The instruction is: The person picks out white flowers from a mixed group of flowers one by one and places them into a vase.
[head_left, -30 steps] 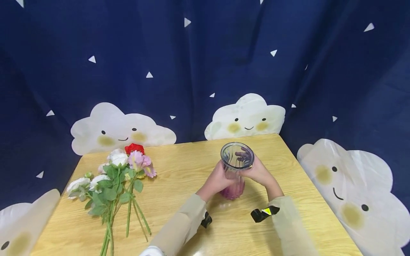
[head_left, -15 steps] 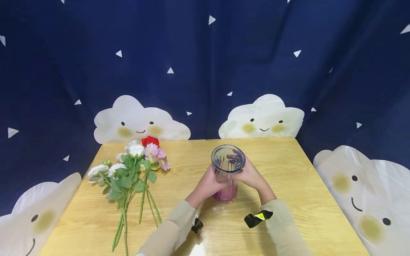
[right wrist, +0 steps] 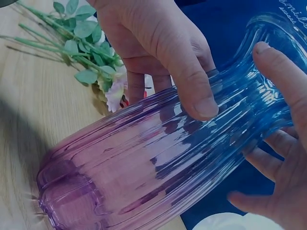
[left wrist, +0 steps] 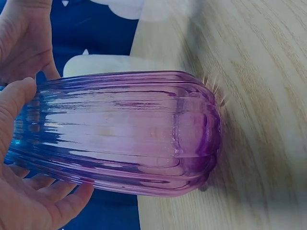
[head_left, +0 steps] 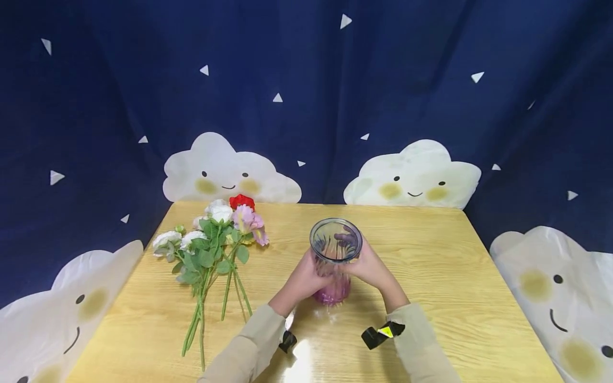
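A tall ribbed glass vase [head_left: 333, 284], bluish at the flared mouth and pink-purple at the base, stands upright between both hands. Its base is at the wooden tabletop; whether it bears fully on it I cannot tell. My left hand [head_left: 306, 276] grips the vase from the left, with the thumb across the near side. From the right, my right hand [head_left: 371, 264] holds it just under the rim, and its fingers show through the glass. In the right wrist view, the right thumb [right wrist: 283, 72] lies along the blue neck while some fingers spread behind. Nothing is inside the vase.
Several artificial flowers [head_left: 220, 213], white, pink and red with green stems, lie on the left of the wooden table [head_left: 431, 255]. A dark blue curtain [head_left: 306, 64] with white clouds surrounds the table. Black straps [head_left: 381, 335] hang at the wrists.
The head view has turned left, shifting the scene rightward. Both hands keep hold of the vase and have brought it left across the table, nearer the flowers. The flowers lie as before.
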A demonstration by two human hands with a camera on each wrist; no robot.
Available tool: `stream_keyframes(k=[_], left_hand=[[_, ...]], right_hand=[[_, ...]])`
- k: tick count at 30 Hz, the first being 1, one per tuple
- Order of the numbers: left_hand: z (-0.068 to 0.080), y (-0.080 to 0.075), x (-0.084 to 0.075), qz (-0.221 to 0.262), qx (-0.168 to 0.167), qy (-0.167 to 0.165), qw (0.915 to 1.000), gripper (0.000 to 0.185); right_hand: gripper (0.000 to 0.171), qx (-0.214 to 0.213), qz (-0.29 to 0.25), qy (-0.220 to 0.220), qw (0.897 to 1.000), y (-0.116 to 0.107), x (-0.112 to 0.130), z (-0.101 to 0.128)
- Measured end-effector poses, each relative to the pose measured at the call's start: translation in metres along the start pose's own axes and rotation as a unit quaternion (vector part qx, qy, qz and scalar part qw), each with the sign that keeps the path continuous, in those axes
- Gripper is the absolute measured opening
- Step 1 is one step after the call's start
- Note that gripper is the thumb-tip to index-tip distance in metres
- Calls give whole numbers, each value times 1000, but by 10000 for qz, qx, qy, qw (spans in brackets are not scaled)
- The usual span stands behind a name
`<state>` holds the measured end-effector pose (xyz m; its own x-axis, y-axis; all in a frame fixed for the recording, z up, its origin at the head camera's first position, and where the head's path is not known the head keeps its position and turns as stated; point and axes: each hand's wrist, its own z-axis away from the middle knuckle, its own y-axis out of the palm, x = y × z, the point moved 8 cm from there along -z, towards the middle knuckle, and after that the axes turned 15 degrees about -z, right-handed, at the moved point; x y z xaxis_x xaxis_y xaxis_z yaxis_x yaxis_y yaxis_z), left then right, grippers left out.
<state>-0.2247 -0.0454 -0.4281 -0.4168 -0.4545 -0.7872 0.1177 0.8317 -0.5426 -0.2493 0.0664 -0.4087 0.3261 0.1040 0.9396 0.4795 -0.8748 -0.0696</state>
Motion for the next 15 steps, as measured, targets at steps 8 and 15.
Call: stream_keyframes(k=[8, 15], left_hand=[[-3, 7, 16, -292, 3, 51, 9996, 73], [2, -1, 29, -615, 421, -225, 9970, 82]], right_hand=[[88, -21, 270, 75, 9996, -1, 4, -1], [84, -72, 29, 151, 9999, 8, 23, 0]])
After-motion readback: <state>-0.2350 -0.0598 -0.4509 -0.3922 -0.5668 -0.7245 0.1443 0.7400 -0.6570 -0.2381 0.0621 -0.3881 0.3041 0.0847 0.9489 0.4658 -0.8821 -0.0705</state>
